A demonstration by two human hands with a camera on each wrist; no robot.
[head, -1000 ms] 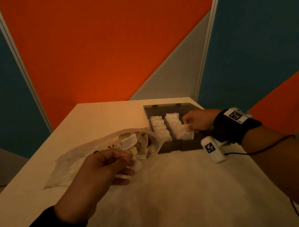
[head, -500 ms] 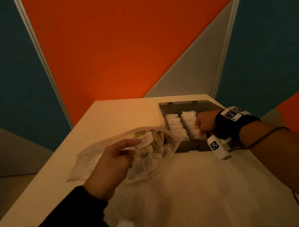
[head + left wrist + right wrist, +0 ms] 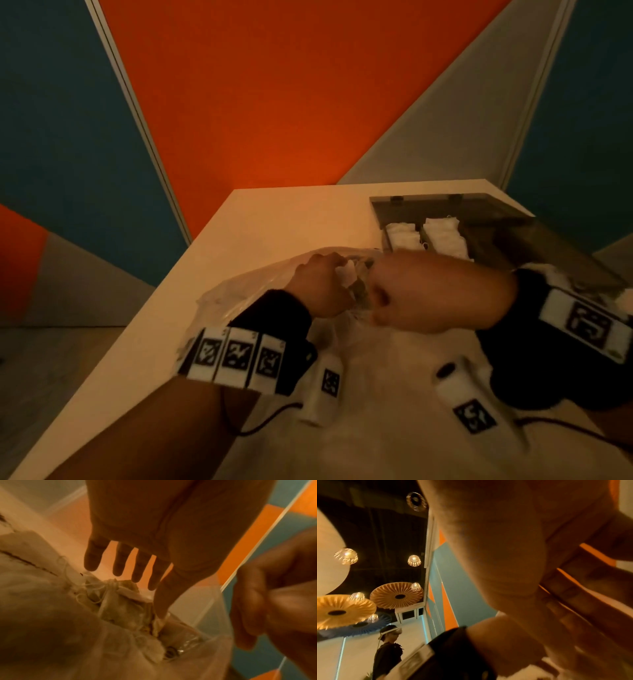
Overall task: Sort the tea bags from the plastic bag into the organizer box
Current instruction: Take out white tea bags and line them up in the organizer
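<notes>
Surface: pale cream table [image 3: 274,219], matte, lit warm from above. Behind it wall panels in orange [image 3: 291,102], teal [image 3: 51,120] and grey [image 3: 462,120], split by slanting pale strips. Seen from the right wrist: dark ceiling, small caged pendant lamps [image 3: 414,560], pleated round discs [image 3: 396,595], and another person [image 3: 388,649] standing well apart in the background.

Organizer box [image 3: 428,205]: dark grey, lid up, at the far right of the table. Two compartments visible, each packed with a row of white tea bags [image 3: 442,233]. Near part of the box hidden behind the right forearm.

Plastic bag [image 3: 246,291]: clear, crumpled, lying on the table left of the box, mouth turned toward the box. Inside, a loose heap of tea bags [image 3: 120,609]: thin off-white paper, some yellowish, white strings tangled over them. Count not readable.

Left hand [image 3: 322,287]: at the bag's mouth. From its wrist camera, four fingers straight and spread above the heap; thumb [image 3: 164,595] stretched down, tip touching a white piece at the mouth. Nothing seen pinched between thumb and fingers.

Right hand [image 3: 431,294]: just beside the left, at the same opening, between bag and box. Blurred in all views; fingers appear bent inward from the left wrist camera [image 3: 274,595]. Cannot tell whether anything is held.

Both wrists: black bands carrying white marker tags [image 3: 236,356].
</notes>
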